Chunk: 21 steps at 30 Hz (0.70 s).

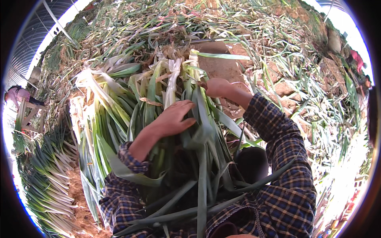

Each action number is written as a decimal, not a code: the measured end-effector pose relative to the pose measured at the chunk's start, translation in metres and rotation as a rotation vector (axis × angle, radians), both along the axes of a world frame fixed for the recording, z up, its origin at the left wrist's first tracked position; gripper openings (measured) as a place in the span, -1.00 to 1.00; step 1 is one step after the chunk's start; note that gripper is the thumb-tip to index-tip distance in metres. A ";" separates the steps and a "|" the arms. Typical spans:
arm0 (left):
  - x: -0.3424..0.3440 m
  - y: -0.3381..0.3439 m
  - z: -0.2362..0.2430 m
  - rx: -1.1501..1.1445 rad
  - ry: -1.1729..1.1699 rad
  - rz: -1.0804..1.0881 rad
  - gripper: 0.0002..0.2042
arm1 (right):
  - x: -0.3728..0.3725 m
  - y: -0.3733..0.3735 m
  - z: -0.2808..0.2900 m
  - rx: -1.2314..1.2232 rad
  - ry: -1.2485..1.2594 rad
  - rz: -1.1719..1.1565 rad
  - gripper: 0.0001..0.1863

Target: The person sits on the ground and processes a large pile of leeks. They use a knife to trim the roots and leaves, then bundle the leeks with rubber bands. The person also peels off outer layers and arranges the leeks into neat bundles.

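A big heap of long green onions (152, 97) lies in front of me, white root ends away from me and green leaves hanging toward my lap. My left hand (170, 118) rests palm down across the stalks, fingers laid out and thumb apart. Near the white ends, my right hand (219, 88) is closed at the side of a green onion (193, 68), seemingly pinching a leaf; its fingertips are partly hidden. A long green leaf (203, 127) below it is smeared by motion. Other loose leaves (201, 186) drape over my lap and sleeves.
Trimmed green onions (51, 178) lie in a row at the left. Peeled leaves (158, 23) cover the ground ahead and to the right. A flat brown board (218, 63) lies beyond my right hand. Another person (20, 96) is at the far left, near a wooden frame (31, 117).
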<state>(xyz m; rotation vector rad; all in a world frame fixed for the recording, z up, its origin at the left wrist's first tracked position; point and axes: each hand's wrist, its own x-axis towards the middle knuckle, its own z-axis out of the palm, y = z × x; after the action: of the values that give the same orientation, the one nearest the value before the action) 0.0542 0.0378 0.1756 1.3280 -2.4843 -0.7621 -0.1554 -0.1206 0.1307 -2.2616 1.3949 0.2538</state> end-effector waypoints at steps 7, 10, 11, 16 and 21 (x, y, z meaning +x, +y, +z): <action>-0.021 0.000 -0.036 -0.077 -0.356 -0.001 -0.21 | 0.017 -0.024 -0.010 0.032 0.066 0.041 -0.68; -0.012 0.001 -0.037 -0.035 -0.204 0.010 -0.18 | 0.003 0.005 -0.015 -0.082 0.081 0.121 -0.70; -0.011 0.001 -0.037 -0.035 -0.201 -0.010 -0.18 | -0.002 0.013 -0.016 -0.082 0.092 0.110 -0.70; -0.011 -0.001 -0.037 -0.047 -0.267 -0.115 -0.18 | -0.002 0.019 -0.015 -0.098 0.137 0.063 -0.69; -0.002 -0.002 -0.034 -0.016 -0.205 -0.138 -0.25 | 0.015 0.012 -0.007 -0.127 0.118 0.109 -0.71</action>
<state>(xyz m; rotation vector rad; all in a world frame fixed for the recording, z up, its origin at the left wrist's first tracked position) 0.0519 0.0357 0.1419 1.2986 -2.7601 -0.6624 -0.1409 -0.1088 0.1233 -2.4668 1.3834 0.3489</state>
